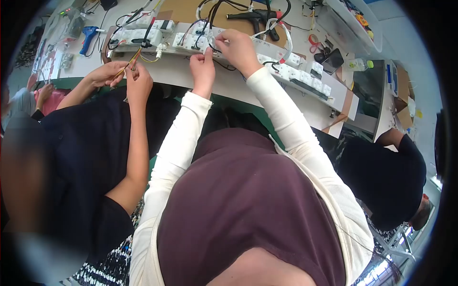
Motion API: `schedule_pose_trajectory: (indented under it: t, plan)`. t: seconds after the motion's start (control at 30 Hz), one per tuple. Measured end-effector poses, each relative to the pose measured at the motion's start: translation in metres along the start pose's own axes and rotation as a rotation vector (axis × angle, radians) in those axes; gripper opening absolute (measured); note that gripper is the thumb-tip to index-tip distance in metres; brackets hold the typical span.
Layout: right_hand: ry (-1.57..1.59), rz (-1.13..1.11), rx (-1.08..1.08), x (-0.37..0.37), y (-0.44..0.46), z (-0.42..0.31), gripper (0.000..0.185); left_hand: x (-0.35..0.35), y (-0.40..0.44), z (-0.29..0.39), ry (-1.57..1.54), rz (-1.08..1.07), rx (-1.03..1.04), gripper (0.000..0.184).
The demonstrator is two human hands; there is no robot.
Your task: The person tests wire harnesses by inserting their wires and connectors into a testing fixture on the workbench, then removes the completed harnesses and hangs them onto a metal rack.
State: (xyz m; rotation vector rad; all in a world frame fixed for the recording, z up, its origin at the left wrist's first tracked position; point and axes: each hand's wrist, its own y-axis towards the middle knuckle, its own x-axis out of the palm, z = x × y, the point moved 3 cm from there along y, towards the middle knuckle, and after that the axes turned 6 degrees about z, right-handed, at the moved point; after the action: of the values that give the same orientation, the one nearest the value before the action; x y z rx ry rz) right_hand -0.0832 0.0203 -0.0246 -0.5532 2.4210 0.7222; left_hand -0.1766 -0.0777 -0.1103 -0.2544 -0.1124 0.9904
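My right hand is closed in a pinch over the thin wires at the edge of a white socket block. Just left of it and lower, my left hand is also closed, thumb and forefinger pointing up at the same spot. Whatever sits between the left fingertips is too small to make out. Black and white cables rise from the block towards the far side of the table. Both hands are near the front edge of the bench.
At left, a co-worker's hands hold coloured wires beside another socket strip. A long socket strip runs right. Behind lie a black heat-gun-shaped tool, a blue glue gun, red-handled scissors and a bottle. Another person is at right.
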Motion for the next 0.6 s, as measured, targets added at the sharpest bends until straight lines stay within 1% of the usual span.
schedule_pose_trajectory:
  t: [0.03,0.07,0.1,0.13,0.17,0.2,0.23,0.27,0.3,0.33,0.37,0.4,0.43,0.47,0.5,0.53,0.6]
  plan:
    - [0.005,0.002,0.003,-0.003,0.0,0.001,0.015,-0.001,-0.001,0.001,-0.011,0.007,0.022,0.038]
    - [-0.061,0.032,-0.153,-0.01,-0.003,-0.001,0.016,-0.008,-0.004,0.005,-0.001,0.001,0.022,0.038]
    - [-0.134,0.065,-0.306,-0.018,-0.008,-0.005,0.016,-0.014,-0.013,0.01,-0.13,-0.134,-0.151,0.038]
    - [-0.144,0.08,-0.296,-0.026,-0.019,-0.008,0.016,-0.017,-0.022,0.018,-0.261,-0.274,-0.322,0.038]
    - [0.009,0.126,-0.171,-0.041,-0.038,-0.019,0.017,-0.024,-0.034,0.027,-0.368,-0.296,-0.431,0.04]
    - [0.164,0.164,-0.043,-0.054,-0.059,-0.029,0.019,-0.031,-0.044,0.029,-0.482,-0.276,-0.593,0.04]
    - [0.28,0.105,0.162,-0.06,-0.084,-0.031,0.022,-0.036,-0.052,0.035,-0.558,-0.326,-0.625,0.039]
    - [0.4,0.04,0.37,-0.06,-0.113,-0.031,0.025,-0.043,-0.058,0.037,-0.634,-0.367,-0.66,0.039]
    - [0.49,-0.128,0.41,-0.053,-0.138,-0.034,0.028,-0.049,-0.056,0.027,-0.626,-0.366,-0.671,0.039]
    - [0.581,-0.291,0.442,-0.044,-0.159,-0.036,0.031,-0.05,-0.049,0.018,-0.717,-0.454,-0.608,0.039]
    - [0.695,-0.523,0.469,-0.036,-0.177,-0.036,0.034,-0.048,-0.045,0.016,-0.806,-0.549,-0.544,0.04]
    - [0.803,-0.753,0.492,-0.033,-0.194,-0.035,0.037,-0.037,-0.055,0.029,-0.799,-0.568,-0.555,0.04]
    - [0.835,-0.711,0.62,-0.035,-0.201,-0.026,0.044,-0.027,-0.068,0.039,-0.702,-0.396,-0.507,0.04]
    - [0.916,-0.37,0.675,-0.051,-0.194,-0.03,0.049,-0.026,-0.079,0.047,-0.601,-0.228,-0.453,0.042]
    - [1.186,-0.179,0.874,-0.07,-0.179,-0.029,0.047,-0.031,-0.089,0.035,-0.488,-0.36,-0.427,0.048]
    - [1.455,0.04,1.059,-0.09,-0.162,-0.025,0.047,-0.031,-0.107,0.027,-0.33,-0.358,-0.395,0.053]
    - [1.683,0.196,0.892,-0.115,-0.137,-0.013,0.046,-0.024,-0.143,0.033,-0.026,-0.719,-0.277,0.05]
